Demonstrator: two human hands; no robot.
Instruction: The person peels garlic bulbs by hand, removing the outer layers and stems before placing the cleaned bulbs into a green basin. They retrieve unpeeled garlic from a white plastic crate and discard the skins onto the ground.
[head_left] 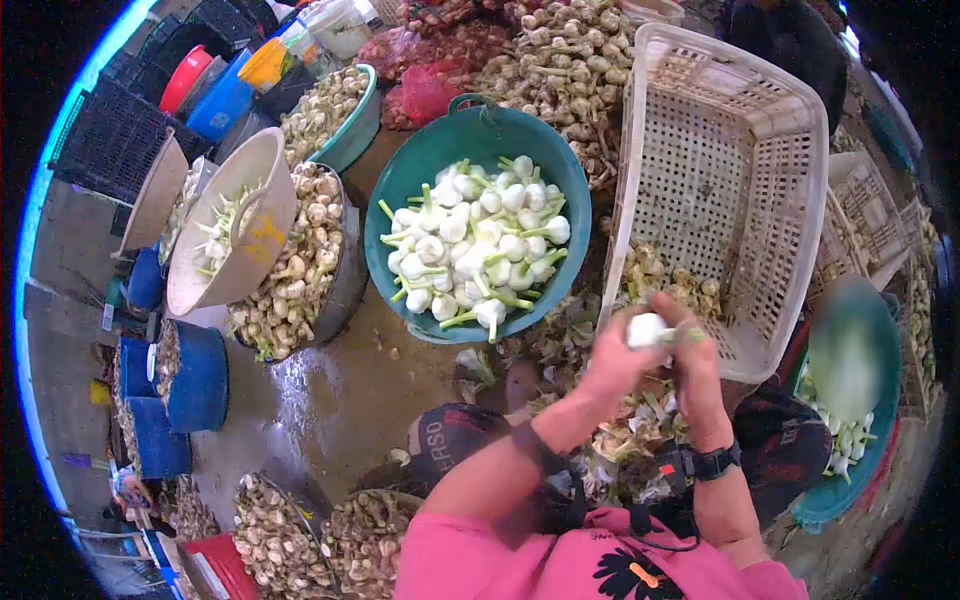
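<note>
A peeled white garlic bulb [648, 331] is held between my two hands, above the near end of a white plastic crate. My left hand [618, 348] is closed around the bulb from the left. My right hand [692, 362] is closed at its other side, by the short green stem. The crate [640, 160] is tilted and holds unpeeled garlic [690, 290] at its near end. Loose skins and leaves [640, 425] lie between my knees below the hands.
A green tub [400, 150] of white peeled garlic stands ahead. Left of it are a black tub of unpeeled garlic [300, 270] and a pale basin [270, 160]. Blue buckets [200, 380] stand far left. Another green tub [885, 400] sits at right.
</note>
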